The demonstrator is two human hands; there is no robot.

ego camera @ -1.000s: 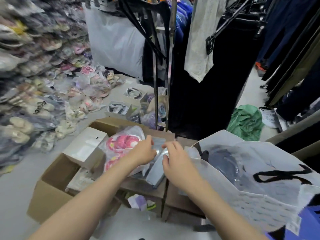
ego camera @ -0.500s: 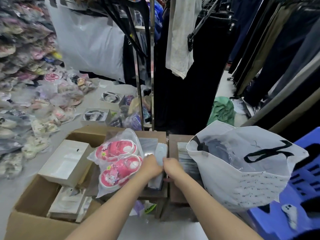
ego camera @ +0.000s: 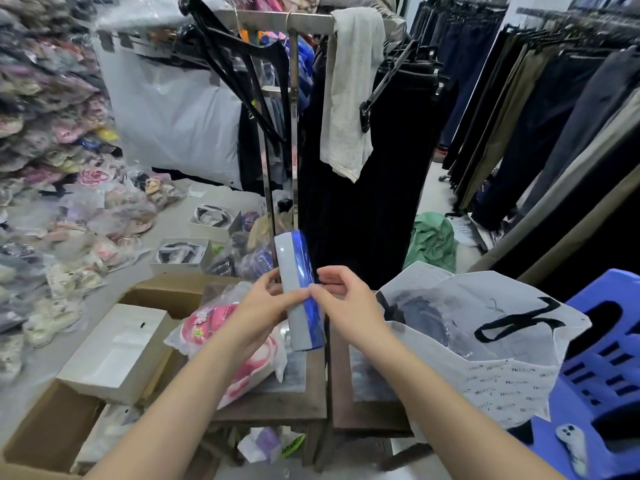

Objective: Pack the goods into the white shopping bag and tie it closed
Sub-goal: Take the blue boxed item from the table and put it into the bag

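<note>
A flat grey and blue packet (ego camera: 297, 271) stands upright in the air in front of me. My left hand (ego camera: 268, 303) pinches its left edge and my right hand (ego camera: 346, 303) pinches its right edge. The white shopping bag (ego camera: 502, 368) with black handles gapes open at the right, with dark wrapped goods inside. A clear packet of pink children's shoes (ego camera: 249, 341) lies on the wooden stool (ego camera: 294, 407) under my left arm.
An open cardboard box (ego camera: 45, 438) with a white box (ego camera: 117, 351) on it sits at the left. A blue plastic stool (ego camera: 609, 372) stands at the right. A metal clothes rack (ego camera: 294, 133) with dark garments rises ahead. Bagged shoes pile up at the left.
Both hands have lifted the grey and blue packet from the stool and turned it upright in the air. The view has tilted upward.
</note>
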